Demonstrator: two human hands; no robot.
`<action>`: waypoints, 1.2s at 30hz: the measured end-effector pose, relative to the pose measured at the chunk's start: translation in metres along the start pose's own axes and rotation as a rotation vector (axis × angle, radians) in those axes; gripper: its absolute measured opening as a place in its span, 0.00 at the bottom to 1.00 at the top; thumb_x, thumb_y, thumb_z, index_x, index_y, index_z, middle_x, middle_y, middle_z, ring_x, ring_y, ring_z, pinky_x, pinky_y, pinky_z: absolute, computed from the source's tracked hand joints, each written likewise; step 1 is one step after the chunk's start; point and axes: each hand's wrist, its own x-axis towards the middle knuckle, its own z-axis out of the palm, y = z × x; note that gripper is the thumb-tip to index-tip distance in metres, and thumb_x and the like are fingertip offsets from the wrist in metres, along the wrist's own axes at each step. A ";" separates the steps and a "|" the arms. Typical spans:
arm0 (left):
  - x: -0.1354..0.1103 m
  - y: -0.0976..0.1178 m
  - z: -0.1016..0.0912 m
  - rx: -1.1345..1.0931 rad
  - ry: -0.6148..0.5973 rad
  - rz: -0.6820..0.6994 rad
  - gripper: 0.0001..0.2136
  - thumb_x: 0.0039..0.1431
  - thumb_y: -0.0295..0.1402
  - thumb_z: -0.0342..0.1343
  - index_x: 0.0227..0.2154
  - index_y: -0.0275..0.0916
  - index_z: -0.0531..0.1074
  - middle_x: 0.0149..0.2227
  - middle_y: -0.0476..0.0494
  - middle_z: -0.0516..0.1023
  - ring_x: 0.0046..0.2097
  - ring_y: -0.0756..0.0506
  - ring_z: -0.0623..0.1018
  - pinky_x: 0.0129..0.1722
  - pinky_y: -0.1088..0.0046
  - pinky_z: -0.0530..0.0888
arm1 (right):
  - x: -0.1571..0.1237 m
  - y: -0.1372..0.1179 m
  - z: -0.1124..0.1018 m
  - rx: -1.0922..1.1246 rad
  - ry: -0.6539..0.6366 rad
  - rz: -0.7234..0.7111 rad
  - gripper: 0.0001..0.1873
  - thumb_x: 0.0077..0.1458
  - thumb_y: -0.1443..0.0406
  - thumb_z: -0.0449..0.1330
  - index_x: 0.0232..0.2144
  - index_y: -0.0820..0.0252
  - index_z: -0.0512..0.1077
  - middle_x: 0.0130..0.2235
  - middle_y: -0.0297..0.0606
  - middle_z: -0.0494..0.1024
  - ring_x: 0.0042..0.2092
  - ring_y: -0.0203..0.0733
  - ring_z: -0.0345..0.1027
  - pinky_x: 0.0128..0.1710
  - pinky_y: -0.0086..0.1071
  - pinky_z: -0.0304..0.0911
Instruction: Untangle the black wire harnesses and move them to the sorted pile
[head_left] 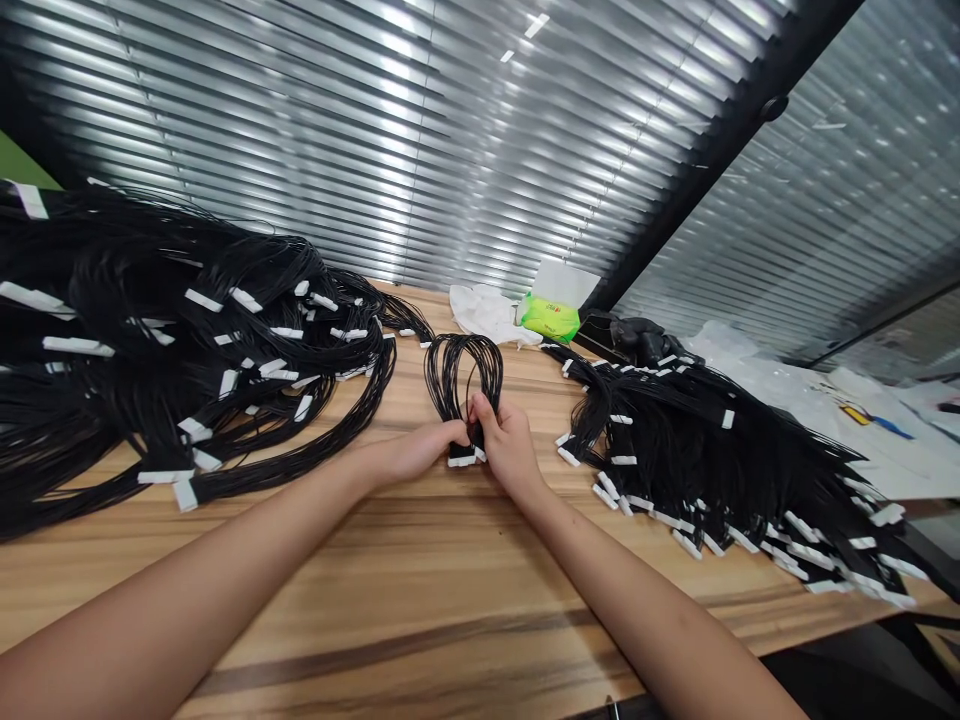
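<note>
Both of my hands meet at the middle of the wooden table. My right hand (506, 442) pinches the lower end of a small looped bundle of thin black wires (463, 375), and my left hand (427, 450) presses against the same end from the other side. White connectors (462, 460) show just below my fingers, which hide part of the bundle's end. To my left lies a large heap of black wires with white connectors (169, 345). A similar heap (701, 470) spreads to my right, its connectors lined along the near edge.
The wooden table (375, 590) runs under everything, with its near edge below my arms. At the far side are a white cloth (487, 313), a green packet (550, 317) and a dark object (637, 340). Slatted blinds (375, 130) rise behind the table.
</note>
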 end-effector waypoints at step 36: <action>-0.014 0.039 0.004 -0.639 0.144 0.008 0.20 0.40 0.19 0.46 0.41 0.34 0.66 0.51 0.34 0.75 0.50 0.41 0.75 0.39 0.67 0.76 | 0.000 -0.001 -0.002 0.546 -0.439 0.523 0.11 0.44 0.60 0.64 0.27 0.64 0.75 0.27 0.39 0.80 0.24 0.33 0.65 0.21 0.25 0.54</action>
